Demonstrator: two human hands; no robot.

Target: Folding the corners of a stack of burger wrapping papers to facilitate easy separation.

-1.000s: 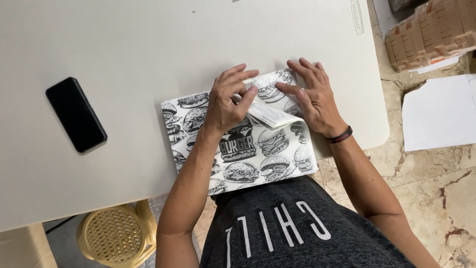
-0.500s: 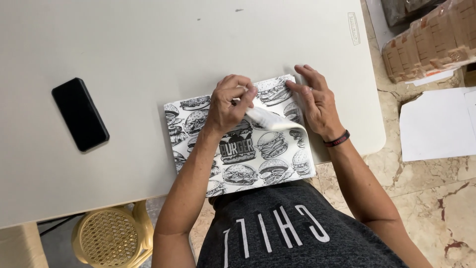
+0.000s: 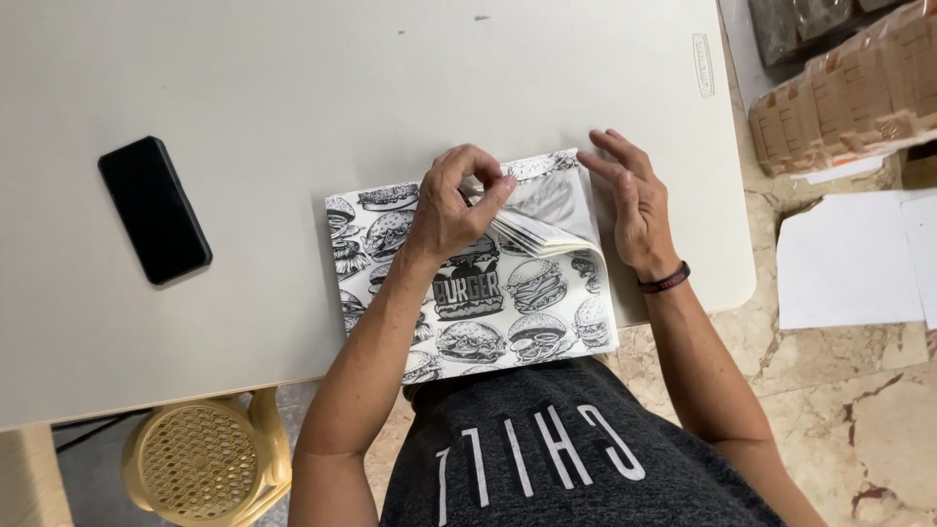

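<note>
**Inspector:** While your left hand [image 3: 451,210] pinches the top sheet's far corner, the stack of burger-printed wrapping papers [image 3: 478,293] lies at the counter [image 3: 293,88] edge nearest you, well right of the black phone [image 3: 154,209]. Fingers closed on that one sheet, lifted clear of the stack.

**Operator:** And the right?

**Inspector:** Your right hand [image 3: 636,205] rests just right of the stack, fingers spread, gripping nothing. I judge you are at the separating step. The next move calls for peeling only that single sheet while you steady the remainder.
</note>
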